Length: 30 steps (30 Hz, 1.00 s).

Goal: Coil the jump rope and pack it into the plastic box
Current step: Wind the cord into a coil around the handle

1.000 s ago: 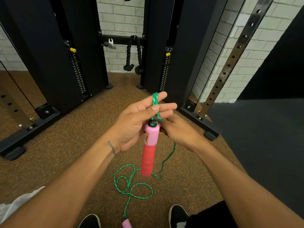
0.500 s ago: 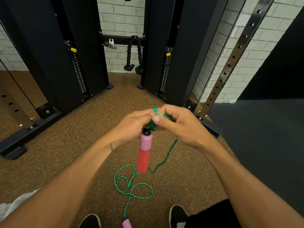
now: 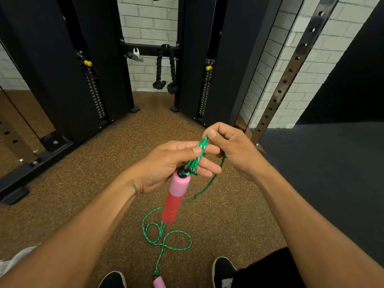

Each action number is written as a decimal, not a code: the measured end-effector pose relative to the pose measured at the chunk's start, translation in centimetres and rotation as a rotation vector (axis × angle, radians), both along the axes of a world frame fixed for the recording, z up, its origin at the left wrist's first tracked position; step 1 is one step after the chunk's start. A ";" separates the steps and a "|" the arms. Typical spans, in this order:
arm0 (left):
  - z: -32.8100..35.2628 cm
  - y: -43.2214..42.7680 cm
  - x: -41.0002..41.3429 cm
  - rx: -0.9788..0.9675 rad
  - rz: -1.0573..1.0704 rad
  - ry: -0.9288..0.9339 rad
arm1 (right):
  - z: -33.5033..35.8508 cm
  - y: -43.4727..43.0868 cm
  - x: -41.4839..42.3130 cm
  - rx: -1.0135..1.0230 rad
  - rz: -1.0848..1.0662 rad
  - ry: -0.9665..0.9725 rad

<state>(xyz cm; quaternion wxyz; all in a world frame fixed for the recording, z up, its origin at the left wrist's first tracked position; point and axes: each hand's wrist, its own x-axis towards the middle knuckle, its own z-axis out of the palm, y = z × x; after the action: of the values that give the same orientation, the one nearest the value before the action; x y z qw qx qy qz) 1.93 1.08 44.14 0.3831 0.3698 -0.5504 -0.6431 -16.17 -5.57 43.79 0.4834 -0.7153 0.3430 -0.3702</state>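
Observation:
The green jump rope (image 3: 195, 161) is folded into short loops across the fingers of my left hand (image 3: 166, 165), which grips them. One pink and red handle (image 3: 174, 198) dangles below that hand. My right hand (image 3: 230, 148) pinches the top of the loops just right of the left fingertips. From the right hand the rope drops to loose curls on the floor (image 3: 166, 240) and ends at the second pink handle (image 3: 159, 282) between my shoes. No plastic box is in view.
Black cable-machine columns (image 3: 89, 65) stand ahead on both sides, with a black rope attachment (image 3: 166, 69) hanging between them. A perforated steel upright (image 3: 291, 73) leans at the right. The floor is brown speckled rubber, with a dark mat (image 3: 322, 173) to the right.
My right hand moved from behind the left hand, over the loops, then out to the right, laying another turn of rope across the left fingers. The hanging handle swung slightly.

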 end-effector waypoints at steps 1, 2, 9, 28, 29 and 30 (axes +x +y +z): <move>0.0 0.0 0.0 -0.002 -0.001 -0.002 | 0.0 0.0 0.0 0.014 0.001 0.003; 0.0 0.0 -0.1 -0.008 -0.003 -0.001 | -0.1 0.0 0.1 0.026 0.002 0.007; -0.2 -0.1 -0.2 -0.045 0.029 0.084 | -0.8 0.0 0.2 0.156 0.083 0.028; -1.2 -1.2 0.8 -0.052 0.317 0.104 | -0.8 1.2 0.8 0.030 0.188 0.439; -1.2 -1.2 0.9 -0.045 0.327 0.081 | -0.8 1.3 0.9 -0.001 0.191 0.448; -1.4 -1.3 1.0 -0.038 0.343 0.050 | -0.8 1.4 0.9 -0.028 0.197 0.455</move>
<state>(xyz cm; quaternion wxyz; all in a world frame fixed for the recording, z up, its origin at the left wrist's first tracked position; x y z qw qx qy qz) 2.97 -0.23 42.75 0.5077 0.4349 -0.4816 -0.5667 -15.29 -4.12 43.03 0.4176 -0.8169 0.3662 -0.1554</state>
